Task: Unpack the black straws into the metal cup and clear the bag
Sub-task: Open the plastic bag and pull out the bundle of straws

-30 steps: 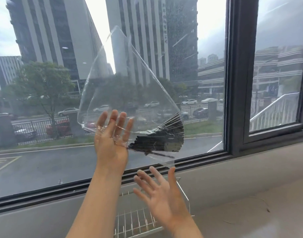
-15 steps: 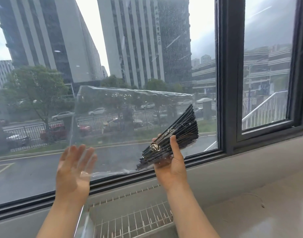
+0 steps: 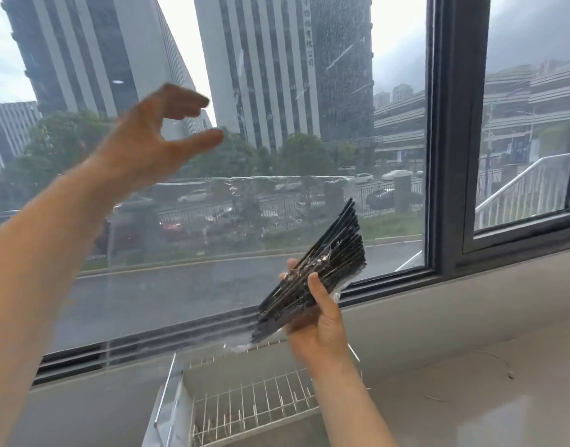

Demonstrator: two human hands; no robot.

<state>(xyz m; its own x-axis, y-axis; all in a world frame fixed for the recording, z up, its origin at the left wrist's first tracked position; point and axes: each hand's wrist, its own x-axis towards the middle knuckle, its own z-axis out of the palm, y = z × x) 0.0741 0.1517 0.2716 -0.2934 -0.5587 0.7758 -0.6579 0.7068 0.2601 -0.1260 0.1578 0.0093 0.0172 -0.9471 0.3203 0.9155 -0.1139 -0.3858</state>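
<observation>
A bundle of black straws (image 3: 319, 269) lies slanted inside one end of a large clear plastic bag (image 3: 212, 227). My right hand (image 3: 316, 314) grips that bundle through the plastic, in front of the window. The rest of the bag spreads out flat to the left, see-through, with its top edge level. My left hand (image 3: 161, 127) is raised above the bag's upper left part, blurred, fingers curved and apart, holding nothing. No metal cup is in view.
A white wire dish rack (image 3: 245, 408) sits below my hands against the sill. A light countertop (image 3: 470, 391) runs to the right. The dark window frame (image 3: 454, 140) stands just behind the bag.
My left hand let go of the bag's left lower edge and swung up and to the right. My right hand keeps its grip on the straws, almost in place.
</observation>
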